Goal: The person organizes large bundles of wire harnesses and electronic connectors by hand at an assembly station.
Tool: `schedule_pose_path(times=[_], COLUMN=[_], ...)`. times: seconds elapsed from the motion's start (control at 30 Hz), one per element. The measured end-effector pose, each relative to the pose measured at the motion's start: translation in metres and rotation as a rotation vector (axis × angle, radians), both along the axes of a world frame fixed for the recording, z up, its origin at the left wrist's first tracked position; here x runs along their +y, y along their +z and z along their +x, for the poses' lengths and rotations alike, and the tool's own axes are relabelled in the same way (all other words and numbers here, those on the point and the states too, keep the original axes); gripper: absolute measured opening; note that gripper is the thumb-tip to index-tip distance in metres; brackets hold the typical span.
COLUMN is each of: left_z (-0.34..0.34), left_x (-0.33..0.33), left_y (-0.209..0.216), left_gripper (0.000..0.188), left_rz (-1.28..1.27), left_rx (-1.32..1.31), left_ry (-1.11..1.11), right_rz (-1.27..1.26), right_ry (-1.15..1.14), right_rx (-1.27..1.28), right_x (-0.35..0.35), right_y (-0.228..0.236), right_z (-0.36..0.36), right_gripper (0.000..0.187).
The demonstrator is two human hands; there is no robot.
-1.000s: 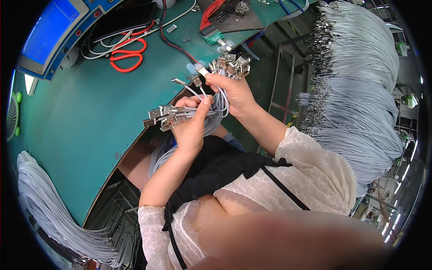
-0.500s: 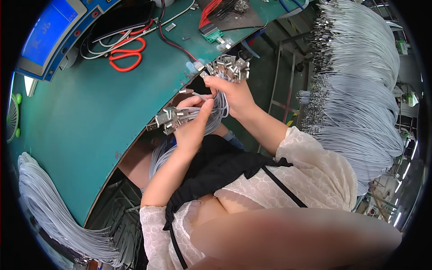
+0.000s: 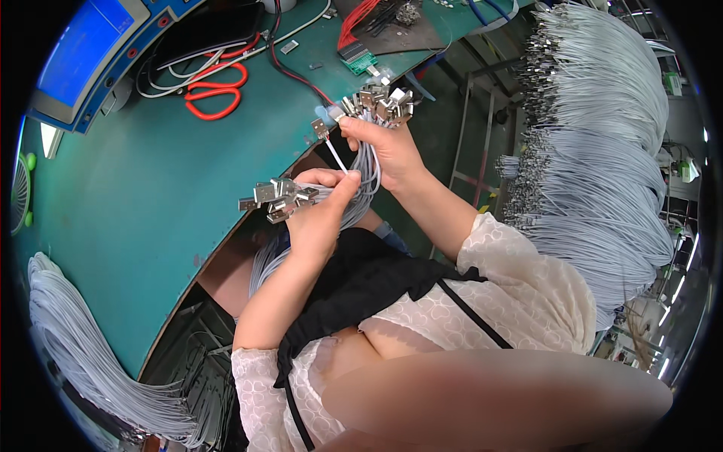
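My left hand (image 3: 320, 211) is closed around a bundle of grey USB cables (image 3: 354, 207), whose metal plugs (image 3: 279, 197) stick out to its left. From between its thumb and fingers, one cable with a single USB plug (image 3: 320, 129) points up over the table edge. My right hand (image 3: 390, 153) grips another bunch of the grey cables, with a cluster of metal connectors (image 3: 380, 104) above the fist. Right by its thumb is a white connector (image 3: 333, 113) on a red and black lead; whether the thumb presses on it I cannot tell.
On the green table (image 3: 151, 203) lie red-handled scissors (image 3: 215, 92), a dark tablet-like device (image 3: 215, 34) and a green circuit board (image 3: 357, 59). A blue-screened instrument (image 3: 86, 53) stands far left. Big cable bundles hang at right (image 3: 602, 166) and lower left (image 3: 83, 346).
The single USB plug has swung upward from beside my left fingers and now stands close to the white connector. Both hands keep their bundles and have shifted only slightly.
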State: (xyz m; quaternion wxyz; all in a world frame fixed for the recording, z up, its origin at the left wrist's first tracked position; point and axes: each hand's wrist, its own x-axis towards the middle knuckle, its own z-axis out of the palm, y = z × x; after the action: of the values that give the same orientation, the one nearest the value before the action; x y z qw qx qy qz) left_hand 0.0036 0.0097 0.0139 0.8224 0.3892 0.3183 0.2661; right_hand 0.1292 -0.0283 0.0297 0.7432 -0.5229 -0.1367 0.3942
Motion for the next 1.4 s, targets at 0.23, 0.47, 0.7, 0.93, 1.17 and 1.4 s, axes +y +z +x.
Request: schedule_pose_path(times=[0.23, 0.47, 0.7, 0.93, 1.17, 1.4], left_z=[0.008, -0.001, -0.001, 0.000, -0.008, -0.002], left_x=[0.005, -0.008, 0.001, 0.003, 0.005, 0.000], left_y=[-0.002, 0.011, 0.002, 0.002, -0.002, 0.000], left_gripper=[0.023, 0.032, 0.031, 0.024, 0.025, 0.024], left_rz=[-0.038, 0.045, 0.075, 0.026, 0.000, 0.113], left_rx=[0.103, -0.141, -0.034, -0.010, 0.029, 0.044], left_ry=[-0.163, 0.055, 0.045, 0.044, -0.059, -0.062], right_rz=[-0.048, -0.031, -0.024, 0.029, 0.014, -0.134], right_ry=[0.092, -0.044, -0.136, -0.120, -0.146, -0.381], right_rx=[0.031, 0.017, 0.032, 0.077, -0.060, -1.186], right_x=[-0.001, -0.014, -0.006, -0.006, -0.031, -0.030], right_y=[0.006, -0.004, 0.000, -0.001, -0.012, 0.003], right_z=[-0.007, -0.003, -0.012, -0.012, 0.005, 0.015], right_gripper=[0.011, 0.011, 0.010, 0.010, 0.015, 0.021])
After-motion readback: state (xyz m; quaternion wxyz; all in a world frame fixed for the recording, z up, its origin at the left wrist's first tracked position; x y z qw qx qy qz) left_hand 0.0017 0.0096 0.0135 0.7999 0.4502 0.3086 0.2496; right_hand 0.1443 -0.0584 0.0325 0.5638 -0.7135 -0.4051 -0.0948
